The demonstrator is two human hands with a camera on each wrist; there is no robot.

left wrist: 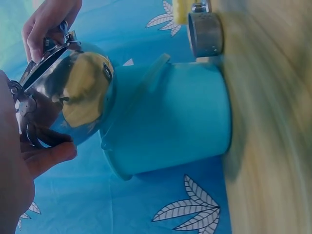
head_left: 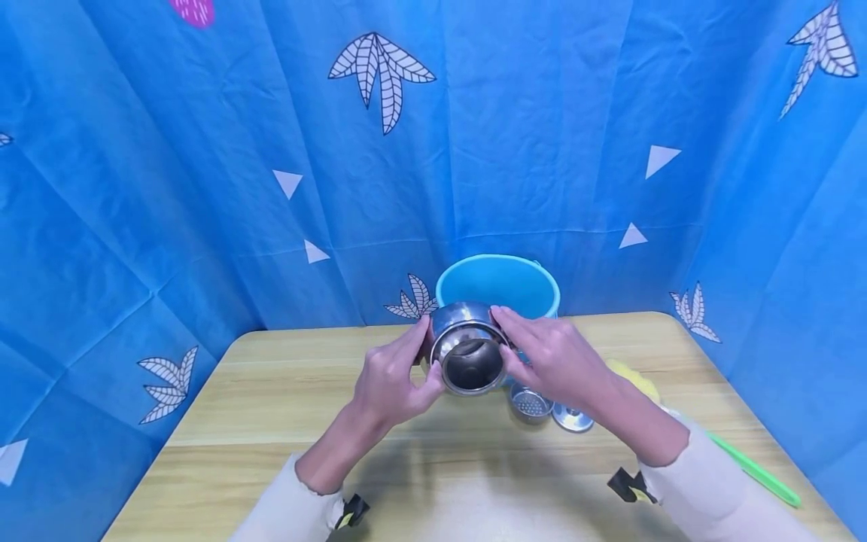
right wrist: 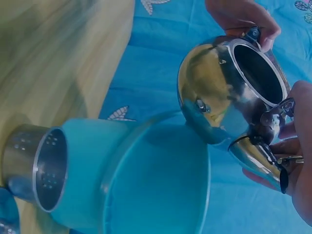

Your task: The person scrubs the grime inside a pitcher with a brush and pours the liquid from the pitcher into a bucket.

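Note:
A shiny metal teapot (head_left: 463, 315), its lid off, is held up between both hands with its open mouth tilted toward me. My left hand (head_left: 393, 380) grips one side, thumb near the rim. On the other side, by the spout (right wrist: 251, 155), my right hand (head_left: 552, 357) holds the pot with fingers and thumb. Behind and below the pot stands a light-blue bucket (left wrist: 170, 117). A perforated metal strainer cup (head_left: 530, 405) sits on the table close to the bucket. Beside it lies a round metal lid (head_left: 573, 418), below my right forearm.
Partly behind the right forearm is a yellow sponge-like thing (head_left: 633, 376). A green handle (head_left: 759, 470) lies along the right side of the wooden table (head_left: 291, 384). Blue patterned curtains (head_left: 528, 150) surround the back and both sides.

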